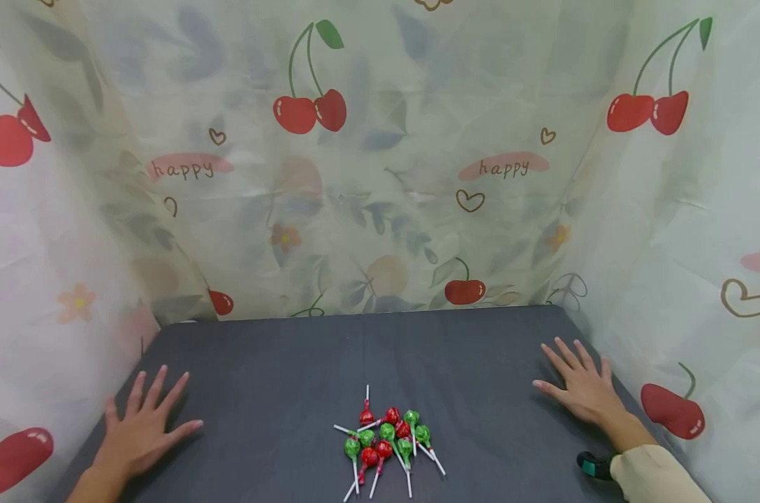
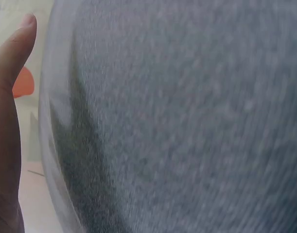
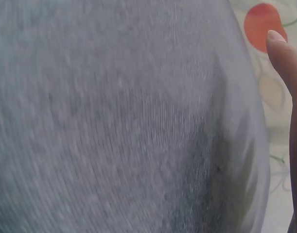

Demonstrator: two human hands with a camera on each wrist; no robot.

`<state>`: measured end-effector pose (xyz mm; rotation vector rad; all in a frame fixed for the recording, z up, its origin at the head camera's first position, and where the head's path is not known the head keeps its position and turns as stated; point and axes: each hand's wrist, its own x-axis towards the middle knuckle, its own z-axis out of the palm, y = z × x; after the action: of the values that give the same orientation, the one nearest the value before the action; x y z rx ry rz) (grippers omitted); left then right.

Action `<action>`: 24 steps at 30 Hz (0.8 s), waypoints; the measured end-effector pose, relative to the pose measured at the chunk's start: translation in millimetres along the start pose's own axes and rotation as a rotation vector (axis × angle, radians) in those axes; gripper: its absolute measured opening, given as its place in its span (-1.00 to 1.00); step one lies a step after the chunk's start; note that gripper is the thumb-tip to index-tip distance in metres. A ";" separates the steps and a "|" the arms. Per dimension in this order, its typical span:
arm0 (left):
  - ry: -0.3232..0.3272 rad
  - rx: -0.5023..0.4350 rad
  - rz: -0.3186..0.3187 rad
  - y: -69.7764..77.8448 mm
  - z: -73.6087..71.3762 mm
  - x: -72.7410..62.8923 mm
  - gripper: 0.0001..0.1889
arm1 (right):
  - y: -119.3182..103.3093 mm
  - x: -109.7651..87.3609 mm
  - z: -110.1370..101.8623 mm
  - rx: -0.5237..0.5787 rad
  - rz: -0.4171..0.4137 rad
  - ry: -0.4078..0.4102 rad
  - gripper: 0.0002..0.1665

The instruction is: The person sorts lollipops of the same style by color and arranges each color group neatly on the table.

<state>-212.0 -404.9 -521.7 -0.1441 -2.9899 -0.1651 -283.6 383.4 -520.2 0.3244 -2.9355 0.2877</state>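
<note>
A loose pile of red- and green-wrapped lollipops [image 1: 386,432] with white sticks lies at the front middle of the dark grey table [image 1: 279,377]. Over the table's left side, my left hand [image 1: 140,426] is spread with its fingers straight and holds nothing. My right hand [image 1: 581,388] is likewise spread over the right side, well apart from the lollipops. In the left wrist view only part of the left hand [image 2: 5,107] shows, beside blurred grey cloth. The right wrist view catches just an edge of the right hand [image 3: 291,68] over similar cloth.
A pale curtain [image 1: 380,209] printed with cherries and hearts hangs behind the table and along both sides. The table's back edge meets it. On the right wrist sits a black band [image 1: 595,466] with a teal patch, next to a cream sleeve [image 1: 653,475].
</note>
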 end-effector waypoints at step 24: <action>0.187 -0.094 0.192 47.4 6.4 1.9 -0.02 | -67.3 -3.8 6.2 0.128 -0.111 0.071 -0.07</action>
<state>-209.8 -357.1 -522.9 -0.4006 -2.7637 -0.2809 -265.2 318.4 -515.4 0.4825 -2.8234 0.4623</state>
